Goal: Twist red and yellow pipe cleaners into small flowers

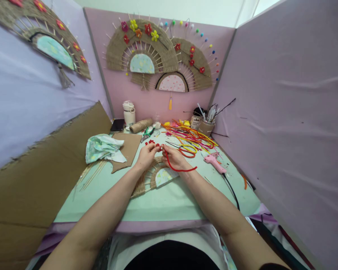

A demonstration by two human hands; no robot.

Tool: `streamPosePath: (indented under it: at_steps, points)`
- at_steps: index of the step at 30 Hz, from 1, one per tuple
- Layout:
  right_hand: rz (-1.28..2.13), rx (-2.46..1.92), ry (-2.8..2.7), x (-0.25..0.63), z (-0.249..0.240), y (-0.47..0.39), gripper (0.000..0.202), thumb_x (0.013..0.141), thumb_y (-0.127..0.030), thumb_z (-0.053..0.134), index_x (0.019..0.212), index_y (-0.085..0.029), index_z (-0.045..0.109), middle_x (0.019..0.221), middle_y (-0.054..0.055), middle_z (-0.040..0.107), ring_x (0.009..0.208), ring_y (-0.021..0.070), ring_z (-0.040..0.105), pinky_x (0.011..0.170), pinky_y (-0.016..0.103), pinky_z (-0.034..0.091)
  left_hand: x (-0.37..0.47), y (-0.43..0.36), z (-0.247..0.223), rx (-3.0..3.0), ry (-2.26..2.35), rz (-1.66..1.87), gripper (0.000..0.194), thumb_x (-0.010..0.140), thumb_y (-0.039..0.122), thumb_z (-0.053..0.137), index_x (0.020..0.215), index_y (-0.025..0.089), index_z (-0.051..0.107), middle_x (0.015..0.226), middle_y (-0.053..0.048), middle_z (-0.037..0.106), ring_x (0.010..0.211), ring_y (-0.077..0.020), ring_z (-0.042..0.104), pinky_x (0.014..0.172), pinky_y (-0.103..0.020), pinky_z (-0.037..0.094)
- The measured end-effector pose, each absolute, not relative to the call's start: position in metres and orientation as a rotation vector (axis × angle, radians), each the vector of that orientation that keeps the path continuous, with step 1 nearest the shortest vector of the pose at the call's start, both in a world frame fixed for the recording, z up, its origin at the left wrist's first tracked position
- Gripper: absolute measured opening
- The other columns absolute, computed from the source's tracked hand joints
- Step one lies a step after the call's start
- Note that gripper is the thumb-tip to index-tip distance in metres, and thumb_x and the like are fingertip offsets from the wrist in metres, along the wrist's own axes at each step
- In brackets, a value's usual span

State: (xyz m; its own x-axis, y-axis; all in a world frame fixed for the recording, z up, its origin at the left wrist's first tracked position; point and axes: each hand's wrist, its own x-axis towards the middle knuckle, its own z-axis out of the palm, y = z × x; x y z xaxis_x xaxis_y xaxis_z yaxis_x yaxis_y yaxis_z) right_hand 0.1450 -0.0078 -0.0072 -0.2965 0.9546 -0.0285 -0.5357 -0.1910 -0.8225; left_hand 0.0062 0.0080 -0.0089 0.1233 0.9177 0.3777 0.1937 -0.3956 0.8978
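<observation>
Near the table's middle, my left hand point(147, 154) pinches a small red piece among red loops point(150, 142). My right hand point(174, 156) is beside it, its fingers closed on a red pipe cleaner point(177, 170) whose free end curves down and to the right over the wrist. The fingertips of both hands nearly meet. Beneath them lies a twine-wrapped fan point(141, 186) with a pale floral half-circle point(163, 176), partly hidden by the hands and forearms. Scissors with yellow and orange handles point(188, 150) rest just beyond my right hand.
A pink glue gun point(215, 163) with a black cord lies at the right. Colourful pipe cleaners point(197, 135), a twine roll point(141, 125) and a white bottle point(129, 113) stand or lie behind. At left are cloth point(103, 148), cardboard point(130, 144) and thin sticks point(94, 175).
</observation>
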Motion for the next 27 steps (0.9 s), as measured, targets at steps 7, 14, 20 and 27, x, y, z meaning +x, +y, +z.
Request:
streamPosePath:
  at_steps: [7, 14, 20, 27]
  points:
    - [1.631, -0.623, -0.763, 0.140, -0.012, -0.008, 0.019, 0.063, -0.027, 0.074, 0.078, -0.020, 0.065, 0.078, 0.000, 0.065, 0.068, 0.0100, 0.056, 0.054, 0.021, 0.042, 0.011, 0.005, -0.011, 1.662, 1.096, 1.335, 0.019, 0.073, 0.034, 0.058, 0.068, 0.016, 0.063, 0.067, -0.001, 0.063, 0.068, -0.0150, 0.056, 0.068, -0.026, 0.042]
    - [1.373, -0.773, -0.830, 0.132, -0.023, -0.003, 0.023, 0.061, -0.034, 0.073, 0.079, -0.021, 0.070, 0.084, 0.002, 0.067, 0.066, 0.0096, 0.053, 0.049, 0.020, 0.033, 0.015, 0.000, -0.014, 1.648, 1.088, 1.393, 0.022, 0.073, 0.036, 0.060, 0.071, 0.015, 0.065, 0.069, -0.001, 0.064, 0.069, -0.0147, 0.056, 0.069, -0.026, 0.043]
    - [0.999, -0.895, -0.981, 0.130, -0.028, -0.004, 0.019, 0.063, -0.035, 0.070, 0.076, -0.021, 0.071, 0.081, 0.001, 0.064, 0.078, 0.0141, 0.055, 0.071, 0.026, 0.043, 0.026, -0.007, -0.015, 1.355, 0.957, 1.388, 0.023, 0.070, 0.038, 0.063, 0.073, 0.015, 0.059, 0.070, 0.000, 0.061, 0.066, -0.0124, 0.056, 0.066, -0.025, 0.046]
    - [0.850, -0.925, -1.077, 0.126, -0.032, -0.005, 0.026, 0.069, -0.039, 0.064, 0.084, -0.019, 0.072, 0.084, 0.003, 0.062, 0.083, 0.0170, 0.056, 0.080, 0.032, 0.044, 0.031, -0.010, -0.010, 1.219, 0.898, 1.361, 0.023, 0.070, 0.036, 0.062, 0.078, 0.016, 0.053, 0.054, 0.006, 0.049, 0.046, -0.0064, 0.042, 0.046, -0.018, 0.032]
